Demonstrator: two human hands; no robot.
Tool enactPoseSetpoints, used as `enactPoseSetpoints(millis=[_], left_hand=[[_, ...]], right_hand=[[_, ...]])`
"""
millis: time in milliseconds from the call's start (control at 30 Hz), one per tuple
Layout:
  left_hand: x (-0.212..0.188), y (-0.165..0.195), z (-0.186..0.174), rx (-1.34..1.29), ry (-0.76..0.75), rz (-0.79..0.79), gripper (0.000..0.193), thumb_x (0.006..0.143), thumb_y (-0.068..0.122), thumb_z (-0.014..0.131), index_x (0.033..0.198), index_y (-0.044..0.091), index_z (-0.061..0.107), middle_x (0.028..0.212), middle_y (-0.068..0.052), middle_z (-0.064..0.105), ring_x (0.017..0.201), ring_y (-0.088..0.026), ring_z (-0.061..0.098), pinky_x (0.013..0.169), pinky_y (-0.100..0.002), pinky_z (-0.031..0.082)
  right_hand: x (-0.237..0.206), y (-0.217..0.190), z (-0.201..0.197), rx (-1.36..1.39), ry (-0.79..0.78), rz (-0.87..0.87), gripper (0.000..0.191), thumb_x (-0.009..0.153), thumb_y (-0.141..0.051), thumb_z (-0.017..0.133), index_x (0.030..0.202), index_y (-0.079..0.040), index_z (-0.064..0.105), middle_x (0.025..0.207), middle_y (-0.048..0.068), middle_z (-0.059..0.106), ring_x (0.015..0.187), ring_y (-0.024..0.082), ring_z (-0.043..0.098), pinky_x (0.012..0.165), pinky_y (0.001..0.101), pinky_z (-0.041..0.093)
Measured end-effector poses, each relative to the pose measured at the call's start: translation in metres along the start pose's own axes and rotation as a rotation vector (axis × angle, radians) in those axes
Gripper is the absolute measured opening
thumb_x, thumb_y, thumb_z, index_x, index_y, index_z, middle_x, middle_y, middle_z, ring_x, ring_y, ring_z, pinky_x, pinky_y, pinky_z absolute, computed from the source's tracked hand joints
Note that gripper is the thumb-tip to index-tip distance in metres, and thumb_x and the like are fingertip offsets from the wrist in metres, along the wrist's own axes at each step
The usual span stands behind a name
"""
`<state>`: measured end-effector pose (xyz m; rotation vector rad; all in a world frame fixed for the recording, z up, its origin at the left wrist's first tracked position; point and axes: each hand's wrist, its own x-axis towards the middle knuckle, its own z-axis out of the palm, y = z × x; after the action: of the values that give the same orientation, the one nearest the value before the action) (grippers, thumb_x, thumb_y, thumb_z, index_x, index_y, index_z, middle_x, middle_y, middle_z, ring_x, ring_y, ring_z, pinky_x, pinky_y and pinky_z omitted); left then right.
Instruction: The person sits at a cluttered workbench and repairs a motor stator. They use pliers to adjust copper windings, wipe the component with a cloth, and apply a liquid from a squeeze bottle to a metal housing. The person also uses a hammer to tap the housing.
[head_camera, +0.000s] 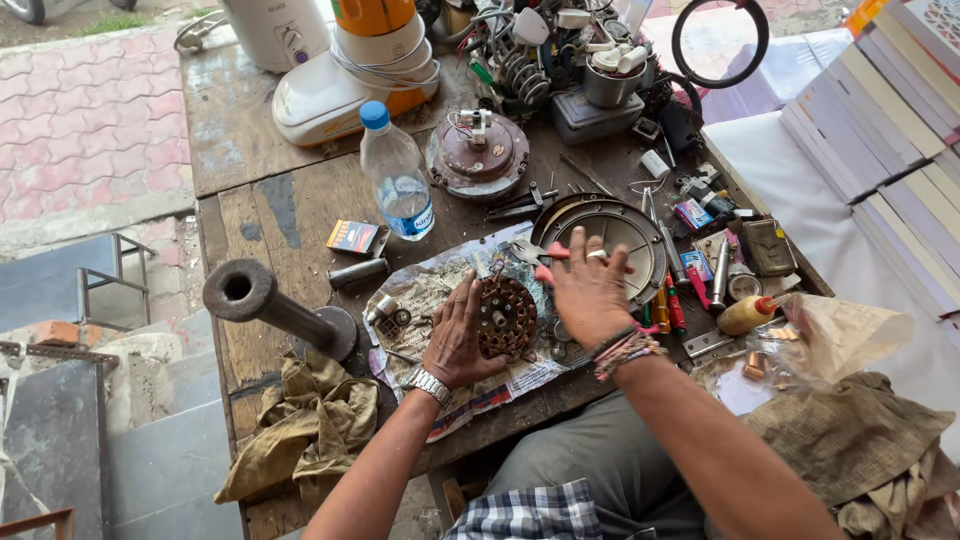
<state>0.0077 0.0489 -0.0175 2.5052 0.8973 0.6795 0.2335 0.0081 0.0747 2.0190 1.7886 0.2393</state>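
Note:
My left hand (455, 335) grips a round rusty motor core (505, 317) with copper windings, holding it on edge over a sheet of newspaper (440, 290). My right hand (588, 290) hovers just right of the core with its fingers spread and nothing in them. Pliers with red handles (538, 254) lie under its fingertips. Beyond that hand sits a round metal cover (620, 228). A watch is on my left wrist, and thread bands circle the right wrist.
A wooden workbench (260, 220) carries a water bottle (396, 175), a brown motor housing (478, 150), a mixer base (350, 70), a metal pipe stand (270, 300), screwdrivers (670, 305), a small oil bottle (748, 313) and rags (300, 420). Stacked boards (880, 120) lie at the right.

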Motion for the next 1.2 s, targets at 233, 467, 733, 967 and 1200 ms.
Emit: enactPoseSetpoints(millis=[233, 467, 733, 967, 1200], left_hand=[[-0.001, -0.002, 0.001, 0.009, 0.025, 0.017, 0.148, 0.054, 0.050, 0.090, 0.161, 0.014, -0.007, 0.166, -0.024, 0.019, 0.149, -0.043, 0.029, 0.119, -0.053, 0.029], [-0.002, -0.007, 0.005, -0.082, 0.035, -0.075, 0.144, 0.062, 0.058, 0.081, 0.163, 0.015, -0.011, 0.160, -0.026, 0.033, 0.147, -0.041, 0.038, 0.121, -0.053, 0.027], [0.001, -0.008, 0.007, -0.071, 0.149, -0.068, 0.142, 0.069, 0.068, 0.077, 0.163, 0.014, -0.013, 0.160, -0.032, 0.036, 0.147, -0.041, 0.042, 0.127, -0.053, 0.015], [0.000, -0.006, 0.005, -0.078, 0.104, -0.112, 0.138, 0.069, 0.069, 0.075, 0.164, 0.011, -0.008, 0.153, -0.026, 0.046, 0.144, -0.037, 0.047, 0.129, -0.052, 0.013], [-0.001, -0.006, 0.003, -0.017, 0.149, -0.069, 0.137, 0.069, 0.068, 0.076, 0.164, 0.011, -0.004, 0.157, -0.029, 0.039, 0.147, -0.040, 0.041, 0.126, -0.052, 0.014]], right_hand=[[-0.037, 0.062, -0.016, -0.175, -0.029, 0.018, 0.047, 0.100, -0.035, 0.042, 0.144, -0.019, 0.050, 0.162, 0.021, 0.030, 0.148, 0.043, 0.030, 0.107, 0.0777, 0.009], [-0.087, 0.107, 0.010, 0.414, -0.153, 0.177, 0.032, 0.097, -0.026, 0.053, 0.127, -0.021, 0.062, 0.125, 0.010, 0.060, 0.131, 0.030, 0.052, 0.114, 0.0623, 0.021], [-0.132, 0.108, 0.043, 0.743, 0.084, 0.059, 0.039, 0.080, -0.011, 0.059, 0.118, -0.013, 0.067, 0.124, 0.009, 0.061, 0.122, 0.028, 0.055, 0.105, 0.0468, 0.038], [-0.124, 0.102, -0.017, 0.298, 0.318, -0.142, 0.015, 0.088, -0.016, 0.062, 0.093, -0.020, 0.076, 0.112, 0.004, 0.069, 0.134, 0.026, 0.050, 0.114, 0.0546, 0.024], [-0.107, 0.072, 0.019, 0.233, 0.118, -0.216, 0.020, 0.087, -0.014, 0.061, 0.097, -0.024, 0.075, 0.112, 0.007, 0.065, 0.136, 0.027, 0.046, 0.116, 0.0547, 0.021]])
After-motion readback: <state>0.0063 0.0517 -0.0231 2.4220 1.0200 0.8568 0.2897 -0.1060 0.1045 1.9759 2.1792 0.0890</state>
